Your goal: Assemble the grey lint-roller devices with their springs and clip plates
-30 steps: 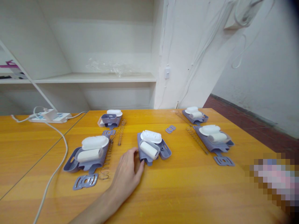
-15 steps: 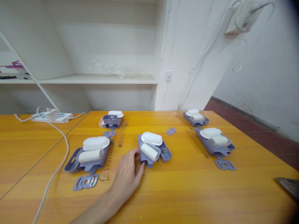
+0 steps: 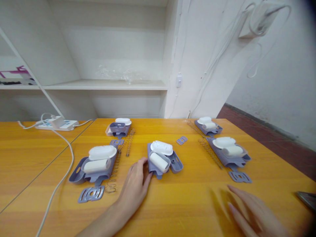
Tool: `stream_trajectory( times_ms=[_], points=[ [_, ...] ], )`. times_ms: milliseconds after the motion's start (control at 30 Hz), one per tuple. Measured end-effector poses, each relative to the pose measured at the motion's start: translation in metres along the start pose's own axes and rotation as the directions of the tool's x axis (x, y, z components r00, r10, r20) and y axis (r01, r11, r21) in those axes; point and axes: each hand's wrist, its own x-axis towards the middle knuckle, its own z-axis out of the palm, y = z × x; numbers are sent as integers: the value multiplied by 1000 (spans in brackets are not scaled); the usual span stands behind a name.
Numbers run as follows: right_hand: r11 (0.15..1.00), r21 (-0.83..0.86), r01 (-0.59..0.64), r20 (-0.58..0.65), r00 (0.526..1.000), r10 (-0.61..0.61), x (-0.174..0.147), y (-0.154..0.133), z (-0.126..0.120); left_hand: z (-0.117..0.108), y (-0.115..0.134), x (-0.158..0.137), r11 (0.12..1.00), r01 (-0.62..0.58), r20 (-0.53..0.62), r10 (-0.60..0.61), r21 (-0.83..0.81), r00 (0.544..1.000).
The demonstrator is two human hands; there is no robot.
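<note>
In the middle of the table lies a grey-purple plastic holder (image 3: 153, 172) with loose parts on top. These are a white bristled brush head (image 3: 161, 148), a white cylinder (image 3: 159, 162) in a clear-grey cup, and a purple oval cup (image 3: 176, 163) leaning at the right. My left hand (image 3: 134, 181) grips the holder's left edge, thumb at the near corner and fingertips at the side; part of this contact is hidden. Over bare wood at the lower right, my right hand (image 3: 254, 210) hangs slightly blurred, fingers apart and holding nothing.
Similar part sets sit at the near left (image 3: 100, 164), back left (image 3: 120, 128), right (image 3: 228, 151) and back right (image 3: 208, 126). Coil springs (image 3: 115, 171) and slotted purple plates (image 3: 91, 194) lie beside them. A white cable (image 3: 58, 184) runs from a power strip (image 3: 59, 123). A dark flat object (image 3: 307, 199) lies at the right edge.
My right hand has come into view from the lower right. My left hand stays at the middle holder; the whole view has shifted slightly.
</note>
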Motion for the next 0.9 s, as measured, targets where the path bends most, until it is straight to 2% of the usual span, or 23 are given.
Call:
stream_trajectory(
  times_ms=[167,300,500,667,900],
  points=[
    [982,-28,188,103,977,-185,64,-73,16,3,-2,7,999,15,16,-15,-30,1000],
    [970,0,243,153,959,-241,95,-101,34,3,1,14,1000,14,42,-13,-26,999],
    [975,80,205,155,964,-216,111,-110,53,6,0,27,999,-14,59,17,-42,998],
    [977,103,189,85,977,-197,115,-105,58,8,-1,30,998,-54,69,55,-13,996],
    [963,138,232,23,971,-237,115,-103,61,6,2,25,992,-120,63,117,44,991]
  ],
)
